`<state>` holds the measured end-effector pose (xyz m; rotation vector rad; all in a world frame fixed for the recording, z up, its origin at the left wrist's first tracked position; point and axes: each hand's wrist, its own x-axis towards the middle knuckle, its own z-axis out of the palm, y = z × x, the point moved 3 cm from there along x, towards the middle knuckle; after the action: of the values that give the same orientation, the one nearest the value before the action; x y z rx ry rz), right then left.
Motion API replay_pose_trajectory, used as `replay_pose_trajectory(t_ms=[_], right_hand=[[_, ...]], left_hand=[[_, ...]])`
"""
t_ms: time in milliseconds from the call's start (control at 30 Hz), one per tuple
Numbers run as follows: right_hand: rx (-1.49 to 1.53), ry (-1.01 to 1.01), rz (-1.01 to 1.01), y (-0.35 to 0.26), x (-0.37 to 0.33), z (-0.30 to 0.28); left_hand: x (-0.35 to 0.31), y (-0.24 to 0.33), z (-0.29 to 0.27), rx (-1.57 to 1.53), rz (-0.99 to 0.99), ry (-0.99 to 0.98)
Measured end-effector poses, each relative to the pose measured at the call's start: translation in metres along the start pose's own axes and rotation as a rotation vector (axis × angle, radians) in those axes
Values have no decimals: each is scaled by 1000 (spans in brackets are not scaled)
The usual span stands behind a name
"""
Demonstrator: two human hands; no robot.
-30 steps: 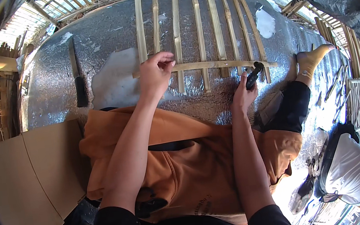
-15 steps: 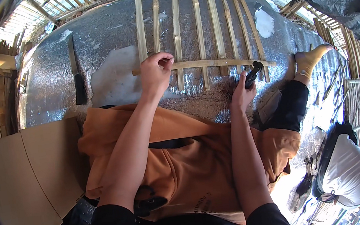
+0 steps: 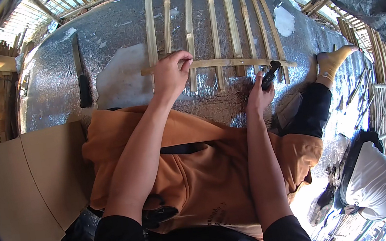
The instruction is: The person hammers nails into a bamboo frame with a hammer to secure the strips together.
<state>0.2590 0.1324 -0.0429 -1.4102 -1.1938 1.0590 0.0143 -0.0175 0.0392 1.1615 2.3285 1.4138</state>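
Several long bamboo slats [image 3: 213, 29] run side by side away from me. A thin bamboo crosspiece [image 3: 224, 62] lies across them near their close ends. My left hand [image 3: 173, 75] is over the crosspiece's left part, its fingers curled into a pinch; whatever they hold, if anything, is too small to make out. Toward the crosspiece's right end, my right hand [image 3: 260, 97] grips a black hammer [image 3: 271, 76] by its handle. The hammer's head is up near the crosspiece; I cannot tell whether it touches.
A long knife with a black handle [image 3: 83, 89] lies to the left on the silvery foil sheet [image 3: 111, 28]. Brown cardboard [image 3: 34, 187] stands at lower left. My outstretched leg with a yellowish sock [image 3: 334, 62] borders the right side. A white-and-black bundle [image 3: 371, 179] sits at lower right.
My left hand has shifted slightly right along the crosspiece, still pinched. The hammer stays in my right hand at nearly the same spot.
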Motion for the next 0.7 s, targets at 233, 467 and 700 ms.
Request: replay_pose_trajectory(t_ms=[233,467,700], right_hand=[[-43,3,-13,0,2,-5],[-76,6,-2,-10,-6,3],[-110,6,-76,-18,-6,1]], left_hand=[[0,27,-10,-233,-74,-392],[9,8,-18,-312,-204,-386],[7,5,0,63,97,-134]])
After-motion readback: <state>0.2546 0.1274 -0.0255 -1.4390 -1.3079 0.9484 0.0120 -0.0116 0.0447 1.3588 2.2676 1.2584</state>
